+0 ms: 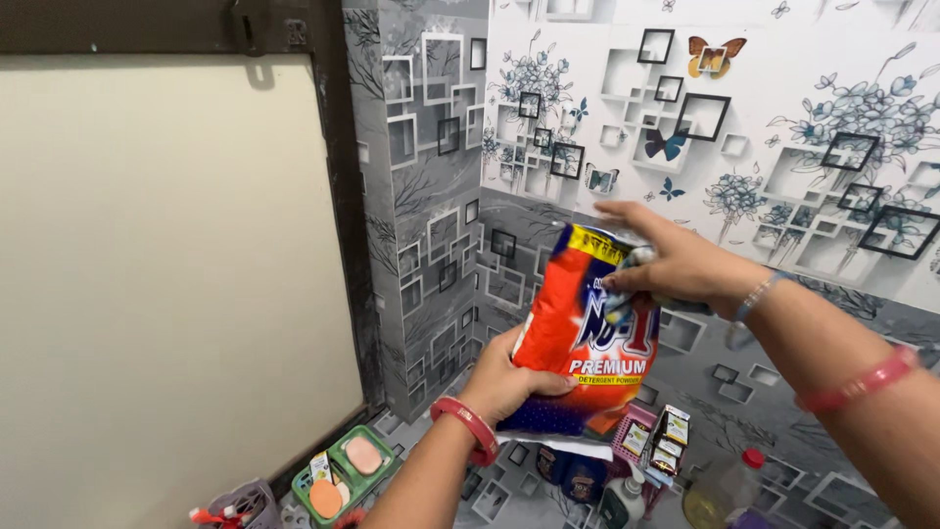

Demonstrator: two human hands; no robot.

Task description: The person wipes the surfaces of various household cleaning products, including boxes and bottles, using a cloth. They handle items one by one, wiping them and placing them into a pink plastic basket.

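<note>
An orange, red and blue detergent powder packet (578, 338) is held upright in front of a patterned wall. My left hand (504, 377) grips its lower left corner from below. My right hand (661, 260) presses a small grey-blue cloth (627, 279) against the packet's upper front. Both wrists wear red bangles, and the right also has a beaded bracelet.
Below, a green soap tray (345, 472) holds pink and orange soap bars. A pink basket (636, 436) with small sachets, a clear bottle with a red cap (725, 490) and dark bottles stand on the shelf. A cream door (166, 284) with a dark frame fills the left.
</note>
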